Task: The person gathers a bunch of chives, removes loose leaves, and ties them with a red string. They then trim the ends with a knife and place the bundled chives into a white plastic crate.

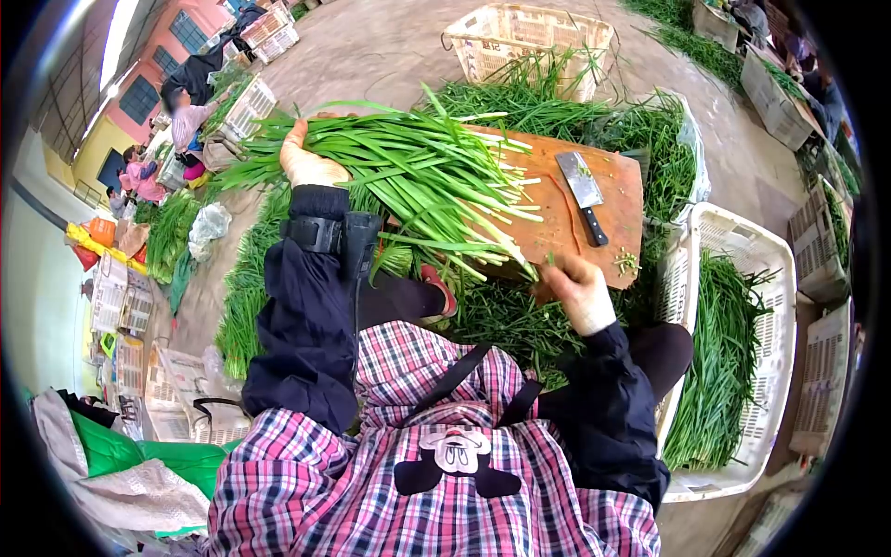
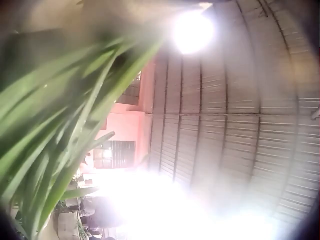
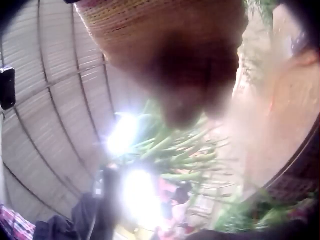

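My left hand (image 1: 314,160) grips a large bunch of garlic chives (image 1: 408,158) by its leafy part, the fingers partly hidden among the leaves. White stem ends fan out to the right over a wooden board (image 1: 608,181). In the left wrist view, blurred chive leaves (image 2: 65,130) fill the left side. My right hand (image 1: 577,290) is at the lowest stem ends, its fingers curled and its fingertips pinching at a stem. The right wrist view shows that hand (image 3: 185,75) dark and blurred above the stems. A cleaver (image 1: 583,193) with a black handle lies on the board.
A white plastic crate (image 1: 696,223) of greens stands at the right, another crate (image 1: 483,65) ahead. Loose greens (image 1: 520,320) lie below and around the board, with small cut bits (image 1: 626,262) on its right corner. A person (image 1: 186,116) works at the far left.
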Tool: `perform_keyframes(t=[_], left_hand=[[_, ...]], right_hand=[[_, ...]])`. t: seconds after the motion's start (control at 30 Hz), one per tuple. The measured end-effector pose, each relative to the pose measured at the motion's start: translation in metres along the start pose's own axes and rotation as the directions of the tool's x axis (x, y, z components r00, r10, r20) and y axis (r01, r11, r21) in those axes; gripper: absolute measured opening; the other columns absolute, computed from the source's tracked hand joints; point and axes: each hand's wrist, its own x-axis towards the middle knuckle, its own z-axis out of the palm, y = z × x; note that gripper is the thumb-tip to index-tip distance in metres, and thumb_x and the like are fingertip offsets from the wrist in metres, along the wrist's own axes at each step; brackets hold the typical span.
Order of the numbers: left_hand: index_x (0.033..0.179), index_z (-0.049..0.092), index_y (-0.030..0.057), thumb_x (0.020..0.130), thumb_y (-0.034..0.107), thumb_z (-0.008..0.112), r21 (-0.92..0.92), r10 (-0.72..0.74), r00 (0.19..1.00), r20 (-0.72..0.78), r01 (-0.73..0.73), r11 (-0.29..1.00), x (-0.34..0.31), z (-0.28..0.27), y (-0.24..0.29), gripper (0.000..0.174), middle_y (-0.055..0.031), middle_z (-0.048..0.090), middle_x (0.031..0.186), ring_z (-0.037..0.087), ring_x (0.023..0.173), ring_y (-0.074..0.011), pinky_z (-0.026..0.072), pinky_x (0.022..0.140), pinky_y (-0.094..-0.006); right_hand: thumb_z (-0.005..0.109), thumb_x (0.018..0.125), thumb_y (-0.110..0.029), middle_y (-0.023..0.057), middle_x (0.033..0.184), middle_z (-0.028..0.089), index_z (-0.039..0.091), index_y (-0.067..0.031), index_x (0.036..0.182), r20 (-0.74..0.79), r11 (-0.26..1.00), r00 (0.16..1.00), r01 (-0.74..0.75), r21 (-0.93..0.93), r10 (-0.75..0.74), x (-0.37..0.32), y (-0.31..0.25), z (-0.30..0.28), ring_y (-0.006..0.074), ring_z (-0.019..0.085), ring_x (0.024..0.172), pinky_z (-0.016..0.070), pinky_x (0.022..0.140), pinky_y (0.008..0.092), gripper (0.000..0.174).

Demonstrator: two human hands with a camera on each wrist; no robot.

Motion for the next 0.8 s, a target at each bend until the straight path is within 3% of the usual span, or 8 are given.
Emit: perform_keyframes(t=[0.07,0.13,0.23,0.27,0.47,0.63,0.73,0.8], left_hand=[[0.086,0.059,0.0021,0.086,0.030,0.053,0.019,-0.015,1.000,0.008,0.015,1.000,0.014,-0.011,0.003,0.028,-0.0175,0.066,0.091,0.062,0.086,-0.0405,0.0468,0.087,-0.0565],[0.087,0.060,0.0033,0.085,0.028,0.056,0.015,0.066,0.996,-0.057,-0.066,0.998,0.018,-0.009,0.001,0.025,-0.0166,0.067,0.092,0.062,0.084,-0.0353,0.0470,0.087,-0.0540],[0.086,0.061,0.0033,0.084,0.029,0.056,-0.011,0.026,0.998,-0.049,-0.027,1.000,0.010,-0.002,-0.004,0.026,-0.0153,0.067,0.091,0.062,0.084,-0.0338,0.0468,0.087,-0.0528],[0.086,0.061,0.0031,0.084,0.029,0.056,-0.002,0.031,0.998,-0.050,-0.031,1.000,0.015,-0.006,-0.006,0.026,-0.0149,0.066,0.091,0.061,0.084,-0.0335,0.0466,0.087,-0.0526],[0.085,0.061,0.0011,0.087,0.030,0.052,0.006,0.010,0.995,-0.100,-0.010,1.000,0.017,0.007,-0.015,0.030,-0.0162,0.066,0.093,0.060,0.086,-0.0331,0.0444,0.089,-0.0514],[0.091,0.061,0.0008,0.086,0.030,0.054,0.000,-0.021,0.994,-0.104,0.021,1.000,0.027,0.009,-0.012,0.031,-0.0167,0.066,0.100,0.060,0.094,-0.0335,0.0419,0.095,-0.0505],[0.096,0.061,0.0007,0.086,0.031,0.055,-0.017,-0.005,0.994,-0.110,0.003,1.000,0.038,0.005,-0.014,0.032,-0.0177,0.066,0.106,0.060,0.099,-0.0337,0.0402,0.099,-0.0495],[0.098,0.061,0.0004,0.085,0.030,0.056,-0.032,-0.008,0.996,-0.088,0.006,0.999,0.049,0.000,-0.014,0.033,-0.0179,0.065,0.107,0.060,0.100,-0.0341,0.0402,0.099,-0.0493]], right_hand=[[0.067,0.085,-0.019,0.0101,0.068,0.066,0.068,-0.0066,0.088,-0.001,0.794,0.999,-0.033,-0.607,0.041,-0.017,0.011,-0.030,0.0210,0.066,0.064,0.0510,0.061,0.0314,0.013],[0.070,0.079,-0.024,0.0124,0.069,0.066,0.069,-0.0129,0.096,0.091,0.087,0.993,0.097,-0.991,-0.069,-0.025,0.007,-0.038,0.0277,0.067,0.066,0.0517,0.060,0.0362,0.020],[0.072,0.076,-0.028,0.0113,0.069,0.066,0.062,-0.0165,0.114,0.039,0.340,0.958,0.138,-0.930,-0.283,-0.028,-0.011,-0.017,0.0299,0.066,0.065,0.0520,0.058,0.0393,0.041],[0.072,0.077,-0.027,0.0110,0.068,0.066,0.061,-0.0166,0.115,0.088,0.329,0.855,0.289,-0.899,-0.510,-0.024,-0.017,0.001,0.0298,0.066,0.062,0.0516,0.055,0.0385,0.041],[0.069,0.081,-0.023,0.0072,0.064,0.063,0.060,-0.0131,0.114,0.199,0.239,0.692,0.482,-0.843,-0.694,0.024,-0.036,0.066,0.0256,0.066,0.063,0.0502,0.053,0.0384,0.037],[0.068,0.082,-0.012,0.0124,0.076,0.067,0.067,-0.0005,0.092,0.037,0.920,0.940,0.339,-0.198,-0.338,0.002,-0.032,0.044,0.0209,0.065,0.063,0.0499,0.061,0.0295,0.015],[0.069,0.083,-0.011,0.0124,0.074,0.066,0.067,-0.0014,0.095,0.072,0.931,0.984,0.177,-0.319,-0.162,-0.022,0.001,0.003,0.0178,0.065,0.068,0.0502,0.064,0.0299,0.016],[0.070,0.082,-0.018,0.0139,0.078,0.069,0.069,-0.0077,0.100,0.155,0.615,0.976,0.215,-0.758,-0.150,-0.036,0.018,-0.023,0.0276,0.068,0.072,0.0531,0.065,0.0348,0.021]])
